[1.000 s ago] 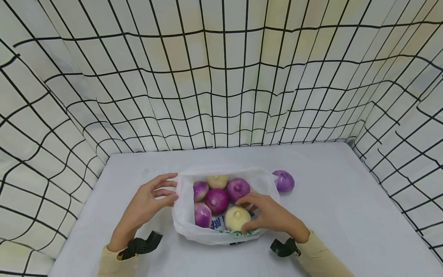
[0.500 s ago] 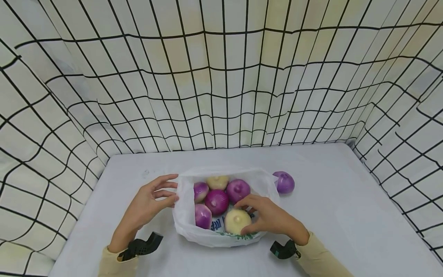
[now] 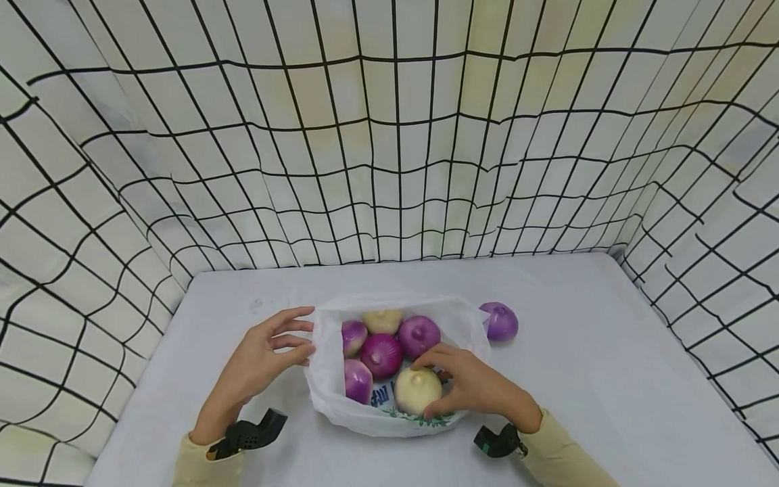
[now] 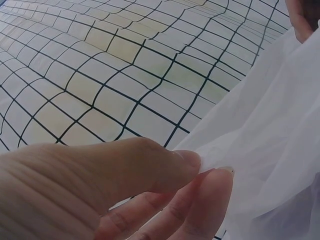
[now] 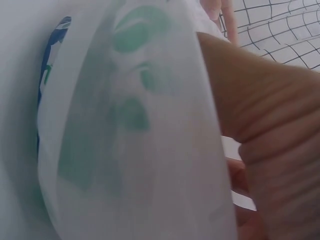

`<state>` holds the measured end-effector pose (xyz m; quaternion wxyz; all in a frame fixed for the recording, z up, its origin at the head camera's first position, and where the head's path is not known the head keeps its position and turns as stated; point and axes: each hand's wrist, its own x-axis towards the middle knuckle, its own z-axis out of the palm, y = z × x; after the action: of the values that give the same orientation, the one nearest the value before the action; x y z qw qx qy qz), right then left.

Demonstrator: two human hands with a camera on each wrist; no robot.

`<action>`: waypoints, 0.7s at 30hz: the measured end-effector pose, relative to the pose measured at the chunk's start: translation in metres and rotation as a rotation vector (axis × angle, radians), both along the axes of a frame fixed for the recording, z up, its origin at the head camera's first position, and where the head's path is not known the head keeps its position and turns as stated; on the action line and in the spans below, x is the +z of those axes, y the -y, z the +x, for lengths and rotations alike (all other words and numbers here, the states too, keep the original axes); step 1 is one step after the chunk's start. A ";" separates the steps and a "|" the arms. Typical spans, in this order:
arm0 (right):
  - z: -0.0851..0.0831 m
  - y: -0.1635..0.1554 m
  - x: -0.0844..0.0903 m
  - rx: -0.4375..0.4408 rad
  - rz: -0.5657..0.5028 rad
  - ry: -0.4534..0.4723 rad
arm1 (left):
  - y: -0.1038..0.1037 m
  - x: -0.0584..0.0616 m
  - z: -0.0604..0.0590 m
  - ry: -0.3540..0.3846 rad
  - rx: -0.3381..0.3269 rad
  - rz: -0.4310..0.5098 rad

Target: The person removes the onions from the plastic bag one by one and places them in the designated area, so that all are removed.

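Note:
A white plastic bag [image 3: 325, 402] lies with its mouth spread in the middle of the table. Inside are a pale yellow onion [image 3: 417, 392] at the front right, several purple onions [image 3: 381, 356] and another pale onion [image 3: 383, 320] at the back. My left hand [image 3: 262, 348] pinches the bag's left edge; thumb and forefinger meet on the thin plastic in the left wrist view. My right hand [image 3: 477, 384] reaches into the bag, its thumb and fingers curled round the front pale onion. In the right wrist view, the bag's green-printed side hides that onion and part of the hand.
One purple onion [image 3: 502, 322] lies on the white table [image 3: 596, 352] outside the bag, at its back right. Black netting [image 3: 398, 162] over pale walls encloses the table's back and sides.
My right fingers have come down slightly onto the front pale onion, which has shifted a little toward me. The left hand keeps its place on the bag's edge.

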<state>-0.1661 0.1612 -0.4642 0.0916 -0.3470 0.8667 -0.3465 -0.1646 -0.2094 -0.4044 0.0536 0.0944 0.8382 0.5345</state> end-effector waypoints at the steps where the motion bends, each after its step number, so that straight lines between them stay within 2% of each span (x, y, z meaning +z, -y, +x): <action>1: 0.000 0.000 0.000 0.001 0.001 -0.004 | 0.000 0.000 0.000 -0.001 0.002 -0.003; 21: 0.000 -0.003 0.004 -0.015 -0.013 -0.016 | -0.004 0.002 0.001 0.012 0.002 -0.021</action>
<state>-0.1660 0.1642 -0.4601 0.0800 -0.3436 0.8678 -0.3499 -0.1636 -0.2059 -0.4021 0.0591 0.0896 0.8435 0.5263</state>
